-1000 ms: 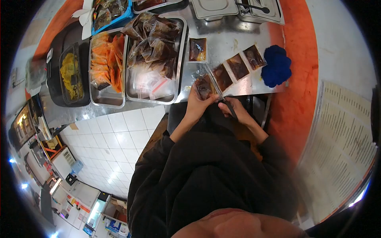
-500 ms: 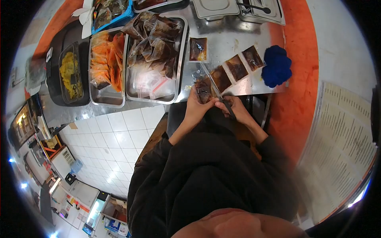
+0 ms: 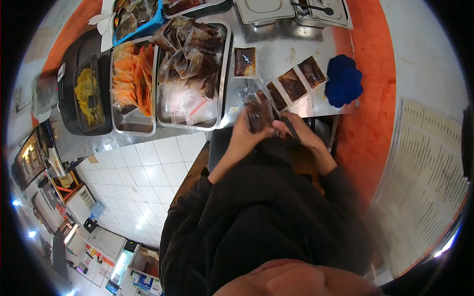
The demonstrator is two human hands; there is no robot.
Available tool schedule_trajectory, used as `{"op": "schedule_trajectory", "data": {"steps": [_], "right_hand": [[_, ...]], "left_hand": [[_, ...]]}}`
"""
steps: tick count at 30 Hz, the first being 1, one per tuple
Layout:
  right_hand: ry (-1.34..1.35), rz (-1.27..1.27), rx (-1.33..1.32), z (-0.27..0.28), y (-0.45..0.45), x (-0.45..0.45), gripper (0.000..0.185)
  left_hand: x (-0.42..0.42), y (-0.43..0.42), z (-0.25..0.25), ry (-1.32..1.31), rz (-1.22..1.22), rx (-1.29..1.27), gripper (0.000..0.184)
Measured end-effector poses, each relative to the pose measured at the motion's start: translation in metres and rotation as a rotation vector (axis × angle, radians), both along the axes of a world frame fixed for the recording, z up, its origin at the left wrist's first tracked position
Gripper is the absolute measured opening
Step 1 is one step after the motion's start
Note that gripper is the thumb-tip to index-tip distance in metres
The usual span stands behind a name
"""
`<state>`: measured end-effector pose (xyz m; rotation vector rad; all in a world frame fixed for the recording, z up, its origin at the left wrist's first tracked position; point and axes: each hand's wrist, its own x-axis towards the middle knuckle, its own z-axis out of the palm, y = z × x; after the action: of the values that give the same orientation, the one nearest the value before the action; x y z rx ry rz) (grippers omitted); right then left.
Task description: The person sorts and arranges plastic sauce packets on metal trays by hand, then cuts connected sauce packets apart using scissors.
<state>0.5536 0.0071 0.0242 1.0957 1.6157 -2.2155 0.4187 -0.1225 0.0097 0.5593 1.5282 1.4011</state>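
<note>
At the front edge of the metal table, my left hand (image 3: 249, 132) grips a clear packet of dark brown sauce (image 3: 257, 114). Close on its right, my right hand (image 3: 295, 129) is closed round the dark handles of a pair of scissors (image 3: 276, 109), whose blades point up and left beside the packet. A strip of joined brown packets (image 3: 292, 85) runs up and right beyond the blades. One separate brown packet (image 3: 245, 62) lies flat above the scissors. Small clear plastic scraps are near the blades, partly blurred.
Left of my hands, a steel tray (image 3: 224, 74) holds brown packets, and a narrower tray (image 3: 133, 127) holds orange ones. A blue cloth-like bundle (image 3: 344, 81) sits at the table's right end. Lidded steel containers (image 3: 265, 10) stand at the back, near a blue crate (image 3: 148, 29).
The held packet has lifted and tilted in my left hand, now apart from the strip. My right hand and the scissors have shifted slightly right. The strip has moved a little left.
</note>
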Motion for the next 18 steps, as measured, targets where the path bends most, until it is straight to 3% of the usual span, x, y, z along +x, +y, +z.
{"op": "schedule_trajectory", "data": {"steps": [1, 2, 4, 6, 7, 9, 11, 13, 14, 16, 18], "right_hand": [[0.052, -0.099, 0.043, 0.012, 0.001, 0.004, 0.051], [0.103, -0.196, 0.084, 0.018, 0.003, 0.008, 0.049], [0.092, -0.175, 0.062, 0.011, 0.012, 0.024, 0.049], [0.067, -0.158, 0.06, 0.009, 0.019, 0.038, 0.049], [0.067, -0.163, 0.068, 0.01, 0.021, 0.045, 0.049], [-0.039, -0.037, 0.128, 0.01, 0.027, 0.059, 0.051], [-0.07, 0.06, 0.097, 0.017, 0.039, 0.075, 0.052], [-0.103, 0.163, 0.054, 0.026, 0.052, 0.094, 0.052], [-0.129, 0.243, 0.006, 0.031, 0.061, 0.103, 0.053], [-0.153, 0.324, -0.04, 0.042, 0.074, 0.111, 0.055], [-0.387, 0.478, -0.006, 0.052, 0.081, 0.116, 0.055]], "left_hand": [[-0.017, 0.008, 0.008, 0.095, -0.045, -0.1, 0.067], [-0.029, 0.023, 0.016, 0.065, 0.009, -0.016, 0.068], [-0.048, 0.044, 0.013, 0.035, 0.067, 0.068, 0.069], [-0.06, 0.061, 0.012, 0.294, 0.065, -0.01, 0.071], [-0.057, 0.065, 0.018, 0.293, 0.061, -0.001, 0.071], [-0.05, 0.069, 0.033, 1.052, 0.115, -0.126, 0.072], [-0.039, 0.065, 0.018, 1.063, 0.045, -0.149, 0.067], [-0.024, 0.06, 0.003, 1.226, -0.201, -0.293, 0.058], [-0.018, 0.064, -0.001, 1.228, -0.145, -0.29, 0.048], [-0.016, 0.071, -0.004, 1.218, -0.188, -0.312, 0.048], [-0.016, 0.076, -0.006, 1.207, -0.232, -0.33, 0.048]]}}
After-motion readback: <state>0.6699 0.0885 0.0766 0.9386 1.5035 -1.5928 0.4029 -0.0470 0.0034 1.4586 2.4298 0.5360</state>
